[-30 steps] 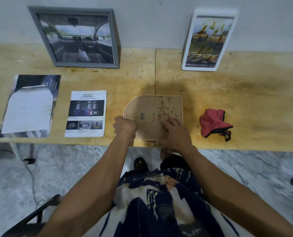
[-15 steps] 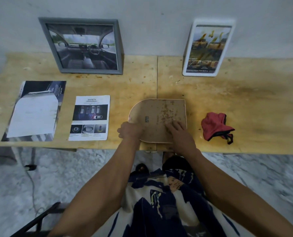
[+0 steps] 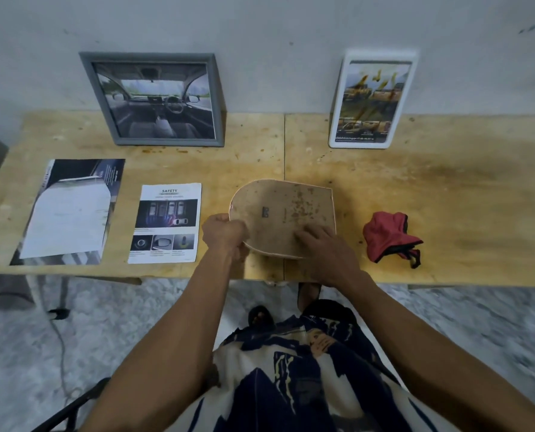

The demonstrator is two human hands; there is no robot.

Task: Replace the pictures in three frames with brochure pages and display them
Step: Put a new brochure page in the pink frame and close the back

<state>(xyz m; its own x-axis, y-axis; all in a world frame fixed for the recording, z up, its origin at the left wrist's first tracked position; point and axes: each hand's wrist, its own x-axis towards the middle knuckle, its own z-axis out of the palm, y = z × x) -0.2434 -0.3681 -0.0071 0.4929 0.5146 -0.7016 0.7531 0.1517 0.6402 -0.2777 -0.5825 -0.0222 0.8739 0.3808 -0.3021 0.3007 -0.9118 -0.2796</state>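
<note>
An arch-shaped frame [image 3: 278, 210] lies face down near the table's front edge, its brown stained backing board upward. My left hand [image 3: 224, 235] grips its rounded left edge. My right hand [image 3: 322, 251] rests flat on the backing near the lower right corner, fingers spread. A grey frame [image 3: 154, 99] with a car-interior page leans on the wall at back left. A white frame [image 3: 370, 101] with a yellowish car page leans at back right. A "SAFETY" brochure page [image 3: 166, 222] lies left of my hands, and a larger dark brochure [image 3: 69, 210] lies further left.
A crumpled red cloth [image 3: 388, 238] lies on the wooden table [image 3: 462, 198] to the right of the arch frame. The wall stands directly behind the table. Below the front edge are marble floor, a cable [image 3: 57, 338] at left and my patterned clothing.
The camera view has shifted slightly, so everything sits lower in the picture. My hands stay on the arch frame's back, the right one pressing a little further right.
</note>
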